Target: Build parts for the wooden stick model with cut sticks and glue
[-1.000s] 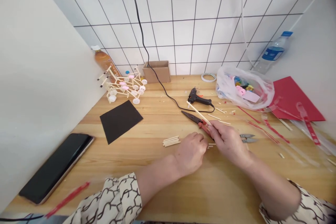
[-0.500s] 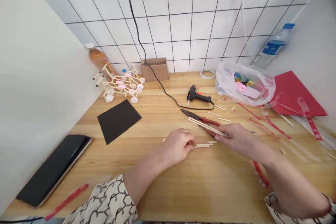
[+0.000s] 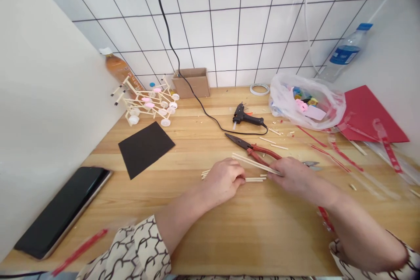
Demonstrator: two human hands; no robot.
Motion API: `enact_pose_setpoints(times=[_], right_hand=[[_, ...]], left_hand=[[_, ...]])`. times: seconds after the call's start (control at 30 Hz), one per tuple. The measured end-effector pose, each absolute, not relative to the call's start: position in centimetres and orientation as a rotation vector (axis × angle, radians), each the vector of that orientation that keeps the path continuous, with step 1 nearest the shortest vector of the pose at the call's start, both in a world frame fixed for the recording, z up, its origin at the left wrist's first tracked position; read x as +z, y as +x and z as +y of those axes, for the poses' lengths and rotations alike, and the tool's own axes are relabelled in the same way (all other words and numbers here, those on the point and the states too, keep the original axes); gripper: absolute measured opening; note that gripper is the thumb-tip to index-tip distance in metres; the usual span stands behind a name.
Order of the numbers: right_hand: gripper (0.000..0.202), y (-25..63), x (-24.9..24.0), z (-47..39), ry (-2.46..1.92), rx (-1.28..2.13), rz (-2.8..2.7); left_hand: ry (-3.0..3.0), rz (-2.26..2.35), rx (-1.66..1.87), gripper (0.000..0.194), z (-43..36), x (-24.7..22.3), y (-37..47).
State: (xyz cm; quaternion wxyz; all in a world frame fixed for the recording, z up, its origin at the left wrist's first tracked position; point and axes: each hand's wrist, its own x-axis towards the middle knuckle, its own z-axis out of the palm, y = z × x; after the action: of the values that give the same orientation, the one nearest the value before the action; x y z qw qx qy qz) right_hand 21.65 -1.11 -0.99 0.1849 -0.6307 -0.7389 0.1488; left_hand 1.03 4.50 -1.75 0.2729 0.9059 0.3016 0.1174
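My right hand (image 3: 292,176) is closed round the ends of two pale wooden sticks (image 3: 251,162), which point up and left above the table. Curled at the table's middle, my left hand (image 3: 227,179) has its fingertips on short wooden sticks (image 3: 254,180) lying flat; a few stick ends show on its left side too. Just behind the held sticks lie red-handled pliers (image 3: 251,148), open at the handles. Scissor-like metal tips (image 3: 311,164) show beyond my right hand, their handles hidden.
A black glue gun (image 3: 246,118) with its cord, a plastic bag (image 3: 306,101) and red card (image 3: 372,113) lie behind. Wheeled stick models (image 3: 147,105), black card (image 3: 147,148) and a phone (image 3: 62,210) are on the left. Two bottles lean at the back corners.
My right hand has moved slightly left and down with the two sticks, uncovering more of the pliers' handles and the metal tips. My left hand has hardly moved.
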Motion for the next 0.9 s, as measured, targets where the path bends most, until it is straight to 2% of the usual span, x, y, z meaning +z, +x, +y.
enact_pose_setpoints(times=[0.1, 0.33, 0.57, 0.67, 0.9], right_hand=[[0.022, 21.6, -0.8, -0.9, -1.857, 0.566, -2.238], [0.027, 21.4, 0.0, -0.5, -1.890, 0.621, -2.305], [0.033, 20.9, 1.9, -0.6, -1.982, 0.604, -2.137], [0.034, 20.7, 2.4, -0.7, -2.011, 0.636, -2.103], [0.039, 20.3, 3.0, -0.7, -1.990, 0.623, -2.035]], left_hand=[[2.461, 0.803, 0.313, 0.006, 4.5, -1.8, 1.1], [2.473, 0.779, 0.331, 0.006, 4.5, -2.1, 1.1], [2.562, 0.696, 0.468, 0.011, 3.9, -1.8, 1.2], [2.639, 0.654, 0.454, 0.017, 3.5, -1.8, 1.4], [2.691, 0.652, 0.414, 0.017, 3.1, -2.2, 2.1]])
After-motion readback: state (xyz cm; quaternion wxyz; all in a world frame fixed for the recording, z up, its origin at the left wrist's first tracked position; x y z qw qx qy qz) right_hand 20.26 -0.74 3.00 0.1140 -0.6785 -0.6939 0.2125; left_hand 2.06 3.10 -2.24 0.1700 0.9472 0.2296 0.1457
